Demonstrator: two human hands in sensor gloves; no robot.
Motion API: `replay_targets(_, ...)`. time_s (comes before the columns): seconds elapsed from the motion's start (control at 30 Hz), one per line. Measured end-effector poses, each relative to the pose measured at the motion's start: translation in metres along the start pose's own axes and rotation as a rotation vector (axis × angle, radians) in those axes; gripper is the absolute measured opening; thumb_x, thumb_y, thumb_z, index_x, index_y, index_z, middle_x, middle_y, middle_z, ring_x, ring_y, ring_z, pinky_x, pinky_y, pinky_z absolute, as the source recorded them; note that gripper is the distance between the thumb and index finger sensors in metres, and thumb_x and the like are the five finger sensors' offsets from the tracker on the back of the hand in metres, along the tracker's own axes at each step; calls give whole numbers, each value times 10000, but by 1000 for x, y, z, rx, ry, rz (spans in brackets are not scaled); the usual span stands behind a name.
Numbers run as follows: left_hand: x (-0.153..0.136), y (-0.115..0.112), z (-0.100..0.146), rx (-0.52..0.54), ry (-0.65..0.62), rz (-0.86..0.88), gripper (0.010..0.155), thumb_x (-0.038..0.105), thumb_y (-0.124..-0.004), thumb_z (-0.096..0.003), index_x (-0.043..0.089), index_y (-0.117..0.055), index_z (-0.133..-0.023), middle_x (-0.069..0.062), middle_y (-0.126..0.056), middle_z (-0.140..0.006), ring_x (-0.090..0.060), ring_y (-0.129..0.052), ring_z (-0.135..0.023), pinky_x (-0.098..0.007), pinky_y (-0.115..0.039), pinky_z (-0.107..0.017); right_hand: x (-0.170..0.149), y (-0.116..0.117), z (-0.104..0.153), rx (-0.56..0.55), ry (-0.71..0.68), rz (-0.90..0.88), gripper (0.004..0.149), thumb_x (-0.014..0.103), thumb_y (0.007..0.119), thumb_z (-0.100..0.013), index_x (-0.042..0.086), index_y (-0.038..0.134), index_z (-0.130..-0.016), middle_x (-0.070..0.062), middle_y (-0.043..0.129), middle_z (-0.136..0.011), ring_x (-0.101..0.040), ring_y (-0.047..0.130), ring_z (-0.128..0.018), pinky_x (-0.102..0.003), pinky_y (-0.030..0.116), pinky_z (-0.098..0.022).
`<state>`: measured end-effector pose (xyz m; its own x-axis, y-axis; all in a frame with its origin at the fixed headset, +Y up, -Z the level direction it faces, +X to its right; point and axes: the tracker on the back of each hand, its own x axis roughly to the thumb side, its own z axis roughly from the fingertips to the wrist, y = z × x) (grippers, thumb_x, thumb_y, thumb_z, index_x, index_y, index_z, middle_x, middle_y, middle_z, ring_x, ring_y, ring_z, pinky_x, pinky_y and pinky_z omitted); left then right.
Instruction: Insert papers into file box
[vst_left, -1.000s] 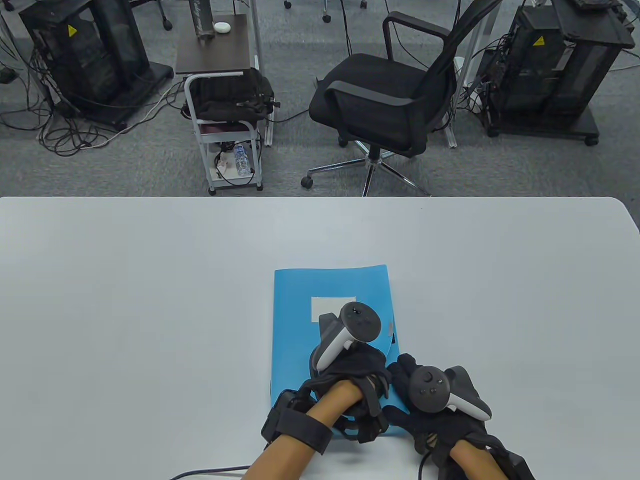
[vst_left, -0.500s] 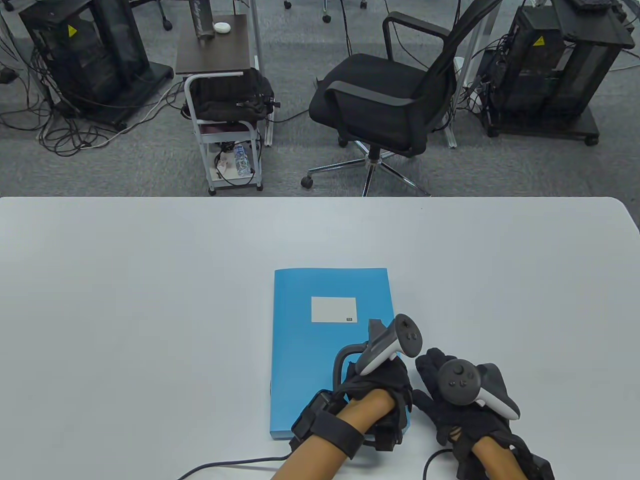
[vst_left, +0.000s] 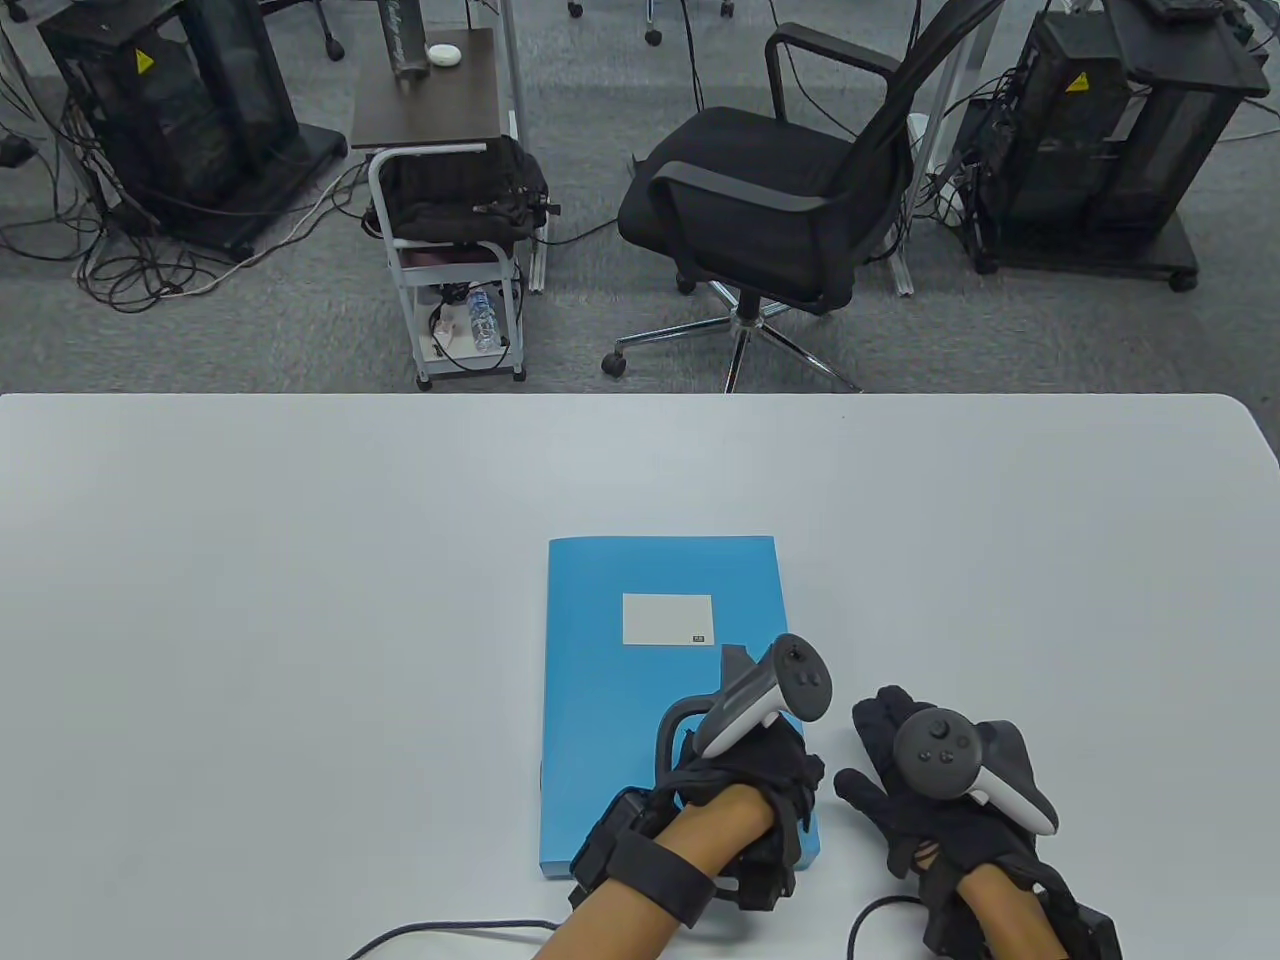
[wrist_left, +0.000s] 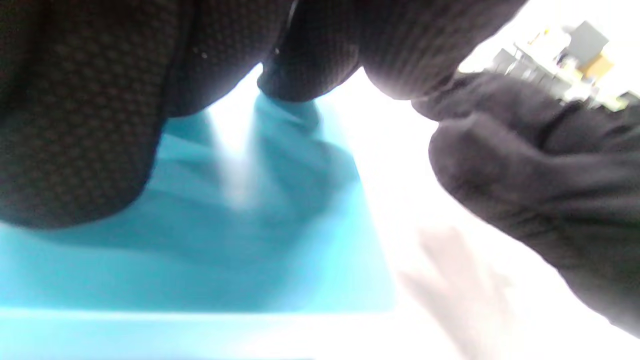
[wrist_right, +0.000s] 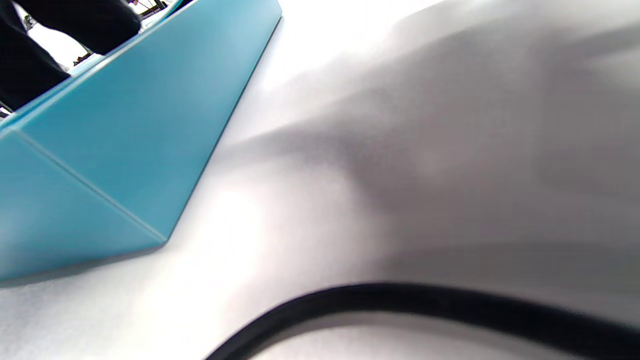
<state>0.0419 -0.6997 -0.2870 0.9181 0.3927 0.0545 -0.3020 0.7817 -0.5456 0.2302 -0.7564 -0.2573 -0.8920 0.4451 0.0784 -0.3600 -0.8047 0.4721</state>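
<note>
The blue file box lies flat and closed on the white table, in the lower middle of the table view, its long side running away from the bottom edge. A pale label sits on the upper half of its lid.

The left hand rests on the box's lower right corner, palm down, with the tracker on its back tilted up toward the right. In the left wrist view the gloved fingers press down onto the blue lid close to its right edge, and they are curled rather than spread; they pinch nothing that shows.

The right hand lies on the bare table just beside the box's right side, at the lower right of the table view, apart from the box. Its fingers are stretched out fairly flat and it holds nothing. The right wrist view shows the box's side wall at the upper left, standing on the table, and a black cable curving across the bottom of the frame.

No papers show in any view.
</note>
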Motion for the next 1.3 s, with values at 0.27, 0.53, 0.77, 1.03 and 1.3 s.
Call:
replay_targets(0.27,-77,37,72,462,-128,75,732,564,-742,-372,258,-601,-1023,-180,-548,-1069,-496,-654,-938,-630,-533,-688,-5,-3,-1,-31,13,2,807,602,475,-503,204,27,-1044,-123,-117,-1107,-460,-38,-997,-718,-2,-659)
replay_targets(0.53,-213,59,96,594,-113,81,908,687,-811,-306,386,-460,-1088,-27,-197,-1206,-346,-15,-1118,-564,217,-637,-8,-4,-2,-13,46,18,808,606,477,-503,215,30,-1050,-124,-179,-1078,-462,-114,-976,-718,-27,-651)
replay_targets(0.77,-288,49,86,564,94,80,991,752,-791,-274,445,-329,-1096,32,30,-1163,-361,166,-1041,-668,196,-581,-12,-8,-4,-54,88,54,878,645,516,-475,254,-47,-1023,-116,-253,-1035,-467,-164,-960,-723,-34,-644)
replay_targets(1.03,-314,37,69,443,192,71,1018,773,-780,-264,473,-264,-1089,51,149,-1102,-363,232,-991,-709,176,-556,-18,-4,-11,-36,134,84,922,664,541,-455,274,-96,-997,-113,-272,-1020,-462,-173,-959,-723,-38,-642)
replay_targets(1.3,-331,31,71,393,273,74,1021,790,-753,-253,488,-232,-1078,67,162,-1087,-358,241,-977,-723,151,-567,-21,-4,-11,-36,139,70,922,663,542,-455,274,-95,-997,-113,-272,-1021,-460,-172,-960,-722,-40,-641)
